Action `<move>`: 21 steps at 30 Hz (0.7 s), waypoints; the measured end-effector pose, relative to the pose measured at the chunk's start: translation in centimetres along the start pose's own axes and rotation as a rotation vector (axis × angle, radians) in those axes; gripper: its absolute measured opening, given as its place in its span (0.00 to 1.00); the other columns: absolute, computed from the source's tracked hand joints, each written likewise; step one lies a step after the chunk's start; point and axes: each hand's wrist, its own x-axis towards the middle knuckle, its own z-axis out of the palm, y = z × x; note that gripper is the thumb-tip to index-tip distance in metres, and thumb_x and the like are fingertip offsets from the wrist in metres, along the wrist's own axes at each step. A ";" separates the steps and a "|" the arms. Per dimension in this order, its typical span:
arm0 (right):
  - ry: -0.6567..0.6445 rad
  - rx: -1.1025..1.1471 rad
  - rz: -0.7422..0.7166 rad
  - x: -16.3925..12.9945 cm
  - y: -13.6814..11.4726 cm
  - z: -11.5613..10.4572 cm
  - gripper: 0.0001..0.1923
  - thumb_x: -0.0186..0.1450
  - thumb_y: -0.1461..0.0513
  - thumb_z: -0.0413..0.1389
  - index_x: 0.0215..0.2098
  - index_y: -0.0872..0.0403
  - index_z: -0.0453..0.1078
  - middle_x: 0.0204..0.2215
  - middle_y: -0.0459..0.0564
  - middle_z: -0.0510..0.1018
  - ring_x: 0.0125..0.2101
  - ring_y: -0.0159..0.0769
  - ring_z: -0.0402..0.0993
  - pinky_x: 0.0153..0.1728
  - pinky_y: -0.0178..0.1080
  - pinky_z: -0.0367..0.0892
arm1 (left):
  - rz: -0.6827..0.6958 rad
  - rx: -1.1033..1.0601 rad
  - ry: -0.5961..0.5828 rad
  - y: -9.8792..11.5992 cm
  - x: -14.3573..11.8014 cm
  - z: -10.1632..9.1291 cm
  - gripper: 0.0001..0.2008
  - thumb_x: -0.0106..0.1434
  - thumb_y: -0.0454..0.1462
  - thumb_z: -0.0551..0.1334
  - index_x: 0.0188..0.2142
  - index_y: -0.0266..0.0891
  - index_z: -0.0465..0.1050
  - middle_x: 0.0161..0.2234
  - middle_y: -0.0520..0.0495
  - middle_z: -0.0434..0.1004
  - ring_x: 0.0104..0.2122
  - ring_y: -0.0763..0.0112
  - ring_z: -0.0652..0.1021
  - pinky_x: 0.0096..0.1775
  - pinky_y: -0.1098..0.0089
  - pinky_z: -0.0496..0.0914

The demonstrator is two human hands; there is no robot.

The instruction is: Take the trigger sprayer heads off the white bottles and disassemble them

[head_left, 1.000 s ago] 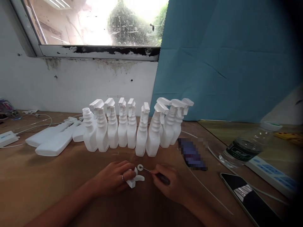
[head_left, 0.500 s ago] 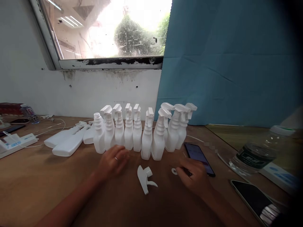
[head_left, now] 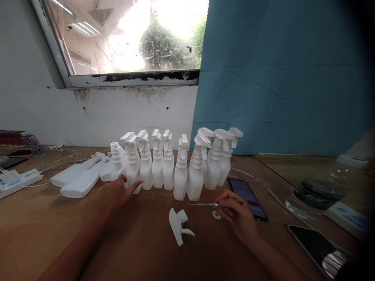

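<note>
Well, slim tool (head_left: pixel 202 205) in right hand (head_left: pixel 236 212), bottle label (head_left: pixel 312 194) (characters illegible) beyond.

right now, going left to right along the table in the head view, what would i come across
Power strip with a plug in it → lying white bottles → left hand → loose spray head → white ring → right hand → clear water bottle.
</note>
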 end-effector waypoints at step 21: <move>-0.144 0.246 0.236 0.3 -0.3 -0.2 0.11 0.54 0.56 0.66 0.26 0.55 0.75 0.15 0.39 0.53 0.16 0.27 0.50 0.20 0.34 0.50 | -0.127 -0.062 0.277 -0.4 -0.3 -1.2 0.20 0.65 0.50 0.49 0.43 0.38 0.65 0.22 0.46 0.73 0.27 0.53 0.78 0.26 0.67 0.60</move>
